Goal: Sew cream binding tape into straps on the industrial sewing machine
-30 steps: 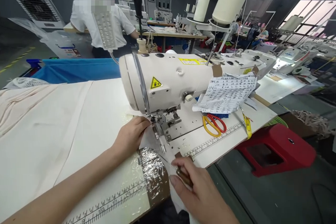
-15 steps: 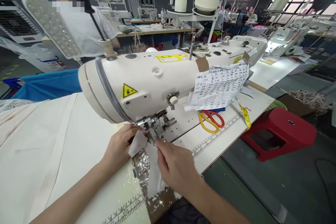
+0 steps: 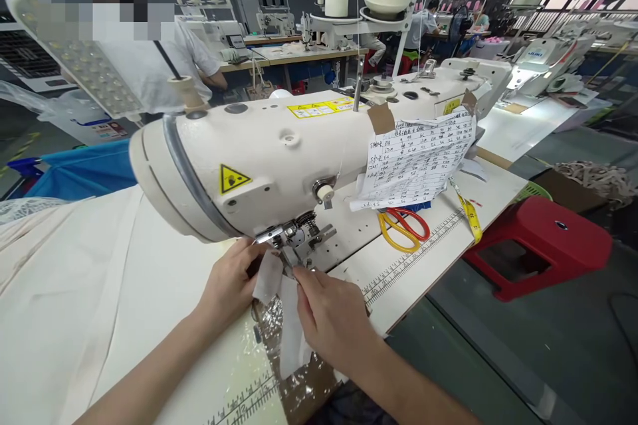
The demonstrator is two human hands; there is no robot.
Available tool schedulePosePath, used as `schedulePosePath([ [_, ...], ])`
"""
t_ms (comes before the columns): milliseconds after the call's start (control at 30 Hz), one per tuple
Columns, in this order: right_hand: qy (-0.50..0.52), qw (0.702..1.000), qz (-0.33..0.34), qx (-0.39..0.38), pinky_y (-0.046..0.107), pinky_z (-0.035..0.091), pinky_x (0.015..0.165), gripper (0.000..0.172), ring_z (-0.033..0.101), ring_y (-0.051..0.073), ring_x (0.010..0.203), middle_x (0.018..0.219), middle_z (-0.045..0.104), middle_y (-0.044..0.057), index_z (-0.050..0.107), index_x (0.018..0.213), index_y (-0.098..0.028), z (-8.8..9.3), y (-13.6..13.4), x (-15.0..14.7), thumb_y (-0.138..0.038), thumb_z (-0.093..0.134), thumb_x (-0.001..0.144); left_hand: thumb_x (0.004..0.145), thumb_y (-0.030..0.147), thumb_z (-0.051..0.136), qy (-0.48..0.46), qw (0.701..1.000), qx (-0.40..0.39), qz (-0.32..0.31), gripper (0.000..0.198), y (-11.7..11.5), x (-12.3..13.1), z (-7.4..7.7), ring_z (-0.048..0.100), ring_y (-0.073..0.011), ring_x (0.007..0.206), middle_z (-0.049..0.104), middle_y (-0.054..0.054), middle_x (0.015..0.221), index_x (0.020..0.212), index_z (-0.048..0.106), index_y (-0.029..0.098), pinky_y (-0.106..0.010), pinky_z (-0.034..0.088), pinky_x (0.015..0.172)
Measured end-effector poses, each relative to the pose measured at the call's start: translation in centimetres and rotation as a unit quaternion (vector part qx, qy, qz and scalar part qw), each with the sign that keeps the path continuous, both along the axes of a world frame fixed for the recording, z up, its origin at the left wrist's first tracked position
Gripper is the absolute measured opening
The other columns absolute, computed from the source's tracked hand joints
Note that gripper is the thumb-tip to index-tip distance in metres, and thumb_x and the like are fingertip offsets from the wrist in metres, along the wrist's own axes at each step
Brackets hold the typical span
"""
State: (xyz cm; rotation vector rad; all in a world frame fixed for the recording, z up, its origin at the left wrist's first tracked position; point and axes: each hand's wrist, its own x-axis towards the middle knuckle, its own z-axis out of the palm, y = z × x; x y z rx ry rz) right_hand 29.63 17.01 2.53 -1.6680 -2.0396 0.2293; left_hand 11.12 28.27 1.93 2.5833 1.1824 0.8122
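Note:
A cream industrial sewing machine [image 3: 279,153] stands on the white table [image 3: 149,292]. My left hand [image 3: 232,282] pinches a small white fabric strip [image 3: 272,279] just left of the presser foot [image 3: 294,246]. My right hand [image 3: 331,319] is closed with its fingertips at the same strip right under the foot; whether a tool is in it is hidden. The strip hangs down over a patch of shiny brown tape [image 3: 299,378] at the table's front edge.
Yellow and red scissors [image 3: 401,229], a taped paper sheet [image 3: 416,159] and a yellow measuring tape [image 3: 471,216] lie right of the needle. Cream cloth [image 3: 40,279] covers the left. A red stool [image 3: 538,249] stands to the right. A person in white [image 3: 149,60] stands behind.
My right hand rose from the table's front edge up to the presser foot. My left hand stayed by the foot on the strip. The view shifted closer and rightward.

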Motion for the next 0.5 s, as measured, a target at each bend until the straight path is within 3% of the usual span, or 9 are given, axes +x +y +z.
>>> schedulePosePath([
  [500,-0.016,1.000,-0.008,0.008,0.027,0.040,0.050,0.032,0.071,0.019,0.067,0.088,0.076,0.006,0.056,0.129,-0.015,0.11,-0.26,-0.14,-0.016,0.049,0.098,0.093,0.042,0.048,-0.034,0.998,-0.039,0.028,0.028,-0.19,0.28,0.40,0.067,-0.0191,0.073,0.072,-0.003,0.083,0.087,0.066,0.022,-0.030,0.055,0.064],
])
